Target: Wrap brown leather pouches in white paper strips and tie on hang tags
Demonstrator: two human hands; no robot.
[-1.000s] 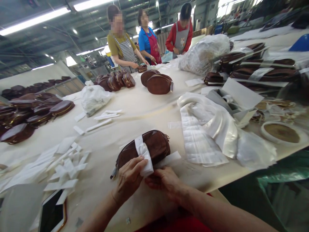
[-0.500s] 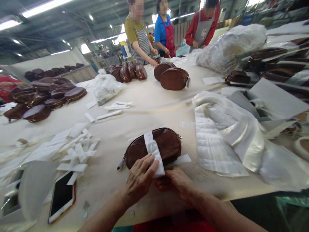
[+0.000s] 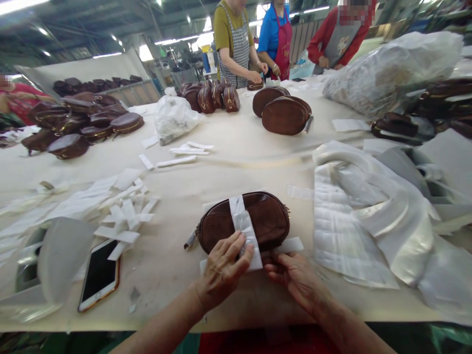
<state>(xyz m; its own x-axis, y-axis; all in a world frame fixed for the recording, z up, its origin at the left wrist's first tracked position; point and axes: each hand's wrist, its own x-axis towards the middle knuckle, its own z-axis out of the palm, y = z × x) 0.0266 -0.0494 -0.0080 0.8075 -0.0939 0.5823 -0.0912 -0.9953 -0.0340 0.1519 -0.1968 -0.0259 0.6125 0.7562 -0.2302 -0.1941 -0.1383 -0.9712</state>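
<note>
A small brown oval bag [image 3: 258,219] lies on the table right in front of me, with a white paper strip [image 3: 243,226] wrapped over its middle. My left hand [image 3: 223,270] presses the near end of that strip against the bag's front, fingers closed on the paper. My right hand [image 3: 295,275] sits beside it, fingertips pinching at the bag's near lower edge by another white strip [image 3: 293,244]; what they grip is hidden.
A phone [image 3: 99,274] lies at the near left by loose white strips [image 3: 121,216]. Crumpled white wrapping [image 3: 368,216] spreads to the right. Brown bags [image 3: 285,115] stand farther back and are piled at left [image 3: 84,123]. Three people work at the far end.
The view has tilted down and shifted, so the bag sits higher and more central. My hands stay on the strip; the right hand has drawn slightly apart to the right.
</note>
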